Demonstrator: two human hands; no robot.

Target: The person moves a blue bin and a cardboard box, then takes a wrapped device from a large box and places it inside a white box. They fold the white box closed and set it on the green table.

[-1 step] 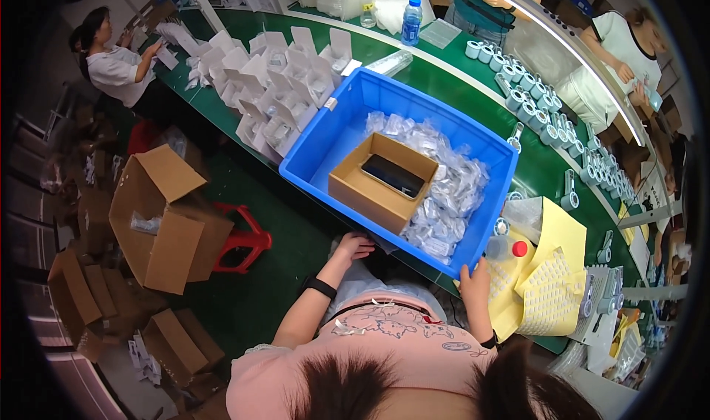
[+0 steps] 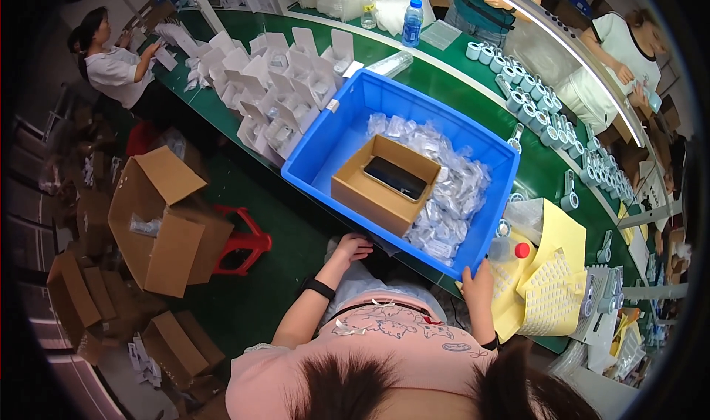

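A blue plastic tub [image 2: 314, 142] rests slanted on the green table before me. Inside it, many small clear plastic-wrapped pieces [image 2: 444, 209] lie heaped along the right. Left of this heap stands a brown cardboard box [image 2: 370, 198], with a dark phone [image 2: 396, 177] lying on it or in its top. My right hand [image 2: 478, 285] grips the tub's near right corner, its thumb up against the rim. Below the tub's near side, my left hand [image 2: 353, 247] is by the table edge, fingers stretched out and holding nothing visible.
Open white cartons [image 2: 277, 87] crowd the table left of the tub. Yellow sticker sheets [image 2: 551, 287] and a red-capped bottle [image 2: 521, 252] lie to the right. Rows of pale blue handled parts [image 2: 547, 124] line the far side. A red stool [image 2: 244, 246] and an open carton [image 2: 166, 220] stand left.
The tub has shifted very slightly to the right and toward me, with my right hand still on its corner. My left hand has hardly moved.
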